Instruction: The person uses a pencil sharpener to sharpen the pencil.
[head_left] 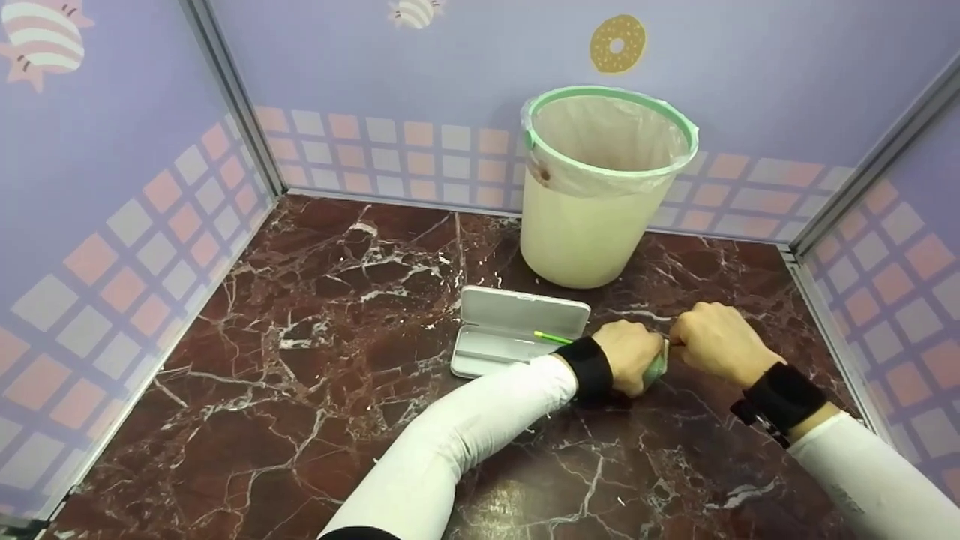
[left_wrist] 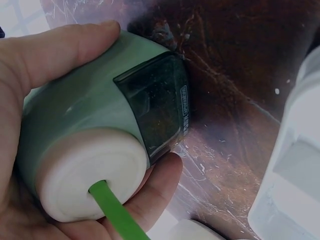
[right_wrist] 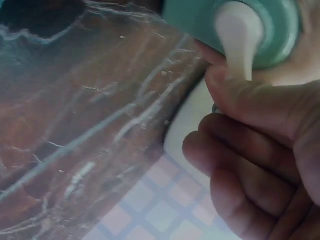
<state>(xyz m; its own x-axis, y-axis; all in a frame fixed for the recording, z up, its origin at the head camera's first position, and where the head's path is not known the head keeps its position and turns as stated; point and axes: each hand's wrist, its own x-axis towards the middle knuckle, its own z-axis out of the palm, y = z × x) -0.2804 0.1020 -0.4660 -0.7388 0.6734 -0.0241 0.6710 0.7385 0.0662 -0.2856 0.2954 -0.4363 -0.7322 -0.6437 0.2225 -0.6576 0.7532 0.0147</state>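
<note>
My left hand (head_left: 631, 354) grips a green crank pencil sharpener (left_wrist: 85, 107), thumb on one side and fingers around the other. The sharpener has a dark see-through window (left_wrist: 157, 107) and a pale round front. A green pencil (left_wrist: 117, 212) sticks out of the hole in that front; in the head view its far end reaches over the open case. My right hand (head_left: 716, 341) is at the opposite end of the sharpener. Its thumb and fingers pinch the cream crank handle (right_wrist: 240, 42), and the handle's tip is hidden by them.
An open pale pencil case (head_left: 525, 311) lies left of my hands, lid raised at the back. Behind it stands a cream bin (head_left: 581, 232) with a green rim and a plastic liner. Patterned walls enclose the marbled tabletop (head_left: 315, 360), which has small pale specks on it.
</note>
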